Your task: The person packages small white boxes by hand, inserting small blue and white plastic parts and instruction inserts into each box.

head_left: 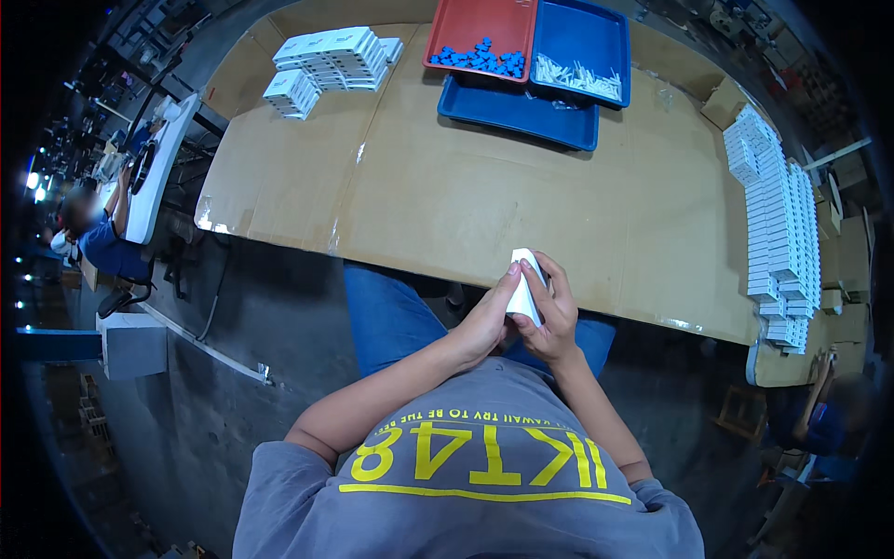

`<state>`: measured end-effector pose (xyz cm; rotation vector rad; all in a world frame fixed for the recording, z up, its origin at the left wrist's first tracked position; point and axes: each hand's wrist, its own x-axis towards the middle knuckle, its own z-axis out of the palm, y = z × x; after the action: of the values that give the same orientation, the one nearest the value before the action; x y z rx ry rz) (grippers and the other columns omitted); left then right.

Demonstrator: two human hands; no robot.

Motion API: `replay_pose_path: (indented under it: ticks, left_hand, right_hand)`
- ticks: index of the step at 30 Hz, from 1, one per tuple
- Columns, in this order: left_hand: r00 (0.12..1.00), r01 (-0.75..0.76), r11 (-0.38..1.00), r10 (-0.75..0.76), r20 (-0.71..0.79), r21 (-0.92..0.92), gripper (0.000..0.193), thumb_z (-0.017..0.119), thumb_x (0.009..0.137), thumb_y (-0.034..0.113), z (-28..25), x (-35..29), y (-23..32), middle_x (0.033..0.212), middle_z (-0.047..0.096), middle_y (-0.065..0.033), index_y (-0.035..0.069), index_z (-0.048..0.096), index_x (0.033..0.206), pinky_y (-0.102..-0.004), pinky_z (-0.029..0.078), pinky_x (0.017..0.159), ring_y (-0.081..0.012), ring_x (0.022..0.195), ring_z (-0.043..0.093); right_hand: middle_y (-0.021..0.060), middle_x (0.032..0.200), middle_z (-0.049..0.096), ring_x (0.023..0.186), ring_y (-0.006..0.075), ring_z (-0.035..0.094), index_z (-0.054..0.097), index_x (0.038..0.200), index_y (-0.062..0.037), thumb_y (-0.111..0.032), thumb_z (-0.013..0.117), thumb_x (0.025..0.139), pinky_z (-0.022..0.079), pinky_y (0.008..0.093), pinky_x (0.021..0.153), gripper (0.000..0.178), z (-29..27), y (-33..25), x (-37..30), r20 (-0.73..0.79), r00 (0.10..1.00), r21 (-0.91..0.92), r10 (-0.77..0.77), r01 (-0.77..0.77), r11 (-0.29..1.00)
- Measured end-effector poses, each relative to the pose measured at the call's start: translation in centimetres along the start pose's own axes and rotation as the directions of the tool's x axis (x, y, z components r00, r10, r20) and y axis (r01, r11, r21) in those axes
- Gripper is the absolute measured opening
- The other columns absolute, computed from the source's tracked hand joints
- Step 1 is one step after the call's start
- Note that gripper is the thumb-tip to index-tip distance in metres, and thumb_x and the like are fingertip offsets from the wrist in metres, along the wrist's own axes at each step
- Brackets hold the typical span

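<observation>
A small white box (523, 296) is held upright at the near edge of the table, in front of my body. My left hand (486, 321) grips it from the left, with the thumb along its face. From the other side my right hand (557, 321) closes on the same box, fingers bent round its far and right sides. Its lower end is partly covered by my fingers.
A cardboard-covered table (419, 196) spreads ahead. At its back stand a red tray (456, 28) of small blue pieces, a blue tray (582, 37) of white sticks and another blue tray (512, 119). White boxes (340, 58) are stacked back left, more boxes (778, 224) right. Co-workers sit at both sides.
</observation>
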<state>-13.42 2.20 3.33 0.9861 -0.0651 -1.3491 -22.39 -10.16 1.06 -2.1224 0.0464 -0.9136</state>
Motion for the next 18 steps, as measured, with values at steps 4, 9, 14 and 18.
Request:
replay_pose_path:
  ticks: [4,9,14,18]
  left_hand:
    - [0.999,-0.038,0.998,0.038,0.000,0.040,0.064,0.035,0.111,0.059,0.2,0.1,0.0,0.123,0.063,-0.0071,0.007,0.048,0.145,-0.0295,0.055,0.090,-0.0143,0.109,0.066]
    - [0.998,-0.048,0.996,0.051,-0.045,0.075,0.068,0.036,0.110,0.062,0.5,0.3,-0.2,0.105,0.063,-0.0032,0.004,0.053,0.140,-0.0240,0.046,0.069,-0.0102,0.087,0.060]
    - [0.998,-0.059,0.996,0.061,-0.032,0.063,0.066,0.036,0.111,0.061,-0.6,0.9,-0.8,0.104,0.063,-0.0025,0.004,0.055,0.136,-0.0240,0.047,0.071,-0.0095,0.088,0.060]
    - [0.997,-0.054,0.998,0.054,-0.055,-0.010,0.072,0.035,0.110,0.063,-0.3,0.9,-0.1,0.119,0.062,-0.0072,0.002,0.048,0.146,-0.0270,0.051,0.086,-0.0132,0.106,0.062]
  right_hand:
    - [0.0333,0.139,0.054,0.125,0.0455,0.060,0.065,0.137,0.0048,-0.056,0.064,0.098,0.052,0.0493,0.104,0.073,0.1,0.3,0.0,-0.013,0.999,0.004,-0.033,0.033,0.999]
    - [0.0340,0.138,0.054,0.125,0.0459,0.060,0.064,0.137,0.0062,-0.056,0.062,0.099,0.052,0.0500,0.104,0.073,0.1,0.5,-0.2,-0.015,0.999,-0.008,-0.031,0.031,0.999]
    - [0.0343,0.138,0.054,0.125,0.0462,0.060,0.065,0.135,0.0076,-0.056,0.060,0.100,0.052,0.0497,0.104,0.073,0.6,0.9,-0.4,-0.006,1.000,0.016,-0.011,0.011,1.000]
    - [0.0337,0.139,0.054,0.125,0.0449,0.060,0.063,0.137,0.0083,-0.058,0.054,0.103,0.051,0.0480,0.104,0.075,1.3,1.3,-0.2,0.009,0.999,0.024,0.037,-0.037,0.999]
